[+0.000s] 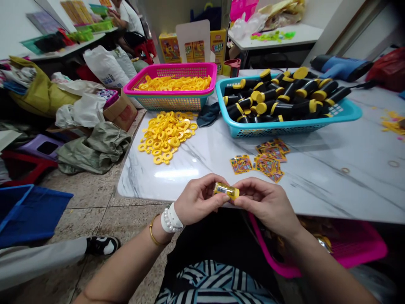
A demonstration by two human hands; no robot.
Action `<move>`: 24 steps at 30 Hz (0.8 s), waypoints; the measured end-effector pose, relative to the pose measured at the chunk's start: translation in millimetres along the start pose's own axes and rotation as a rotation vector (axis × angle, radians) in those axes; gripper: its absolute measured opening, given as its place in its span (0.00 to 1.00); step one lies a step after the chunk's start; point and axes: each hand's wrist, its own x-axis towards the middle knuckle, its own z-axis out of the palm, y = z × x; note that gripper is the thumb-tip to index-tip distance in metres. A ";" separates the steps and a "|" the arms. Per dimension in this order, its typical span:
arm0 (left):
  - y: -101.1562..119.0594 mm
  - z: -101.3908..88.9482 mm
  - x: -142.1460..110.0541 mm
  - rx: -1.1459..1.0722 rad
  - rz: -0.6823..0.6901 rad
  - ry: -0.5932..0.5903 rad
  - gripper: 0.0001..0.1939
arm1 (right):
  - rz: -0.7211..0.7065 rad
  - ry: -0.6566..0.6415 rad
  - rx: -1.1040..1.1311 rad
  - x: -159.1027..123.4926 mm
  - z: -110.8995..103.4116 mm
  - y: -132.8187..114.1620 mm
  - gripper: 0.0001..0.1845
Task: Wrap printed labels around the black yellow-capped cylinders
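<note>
By the surface's (pixel 158 186) near edge, our left hand (pixel 196 202) and right hand (pixel 270 202) pinch 1 tube (pixel 226 191); next likely needs care.

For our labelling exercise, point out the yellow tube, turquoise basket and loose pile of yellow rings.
Yellow tube (pixel 225 191), head view: wrapped middle.
Turquoise basket (pixel 278 129), head view: front wall.
Loose pile of yellow rings (pixel 168 134), head view: its middle.
</note>
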 end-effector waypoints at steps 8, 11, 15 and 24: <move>4.3 16.1 -5.7 -0.260 -0.228 -0.061 0.28 | -0.368 -0.075 -0.225 -8.8 -10.4 -8.5 0.12; -0.1 25.1 -10.3 -0.428 -0.271 -0.095 0.26 | -0.358 -0.029 -0.155 -20.8 -5.4 -2.3 0.13; -3.0 35.1 -10.9 -0.518 -0.317 -0.054 0.25 | -0.344 0.002 -0.062 -32.6 -0.8 6.2 0.13; -16.9 72.1 -0.2 -0.714 -0.370 -0.172 0.29 | -0.432 0.059 -0.194 -55.9 -10.1 -7.1 0.16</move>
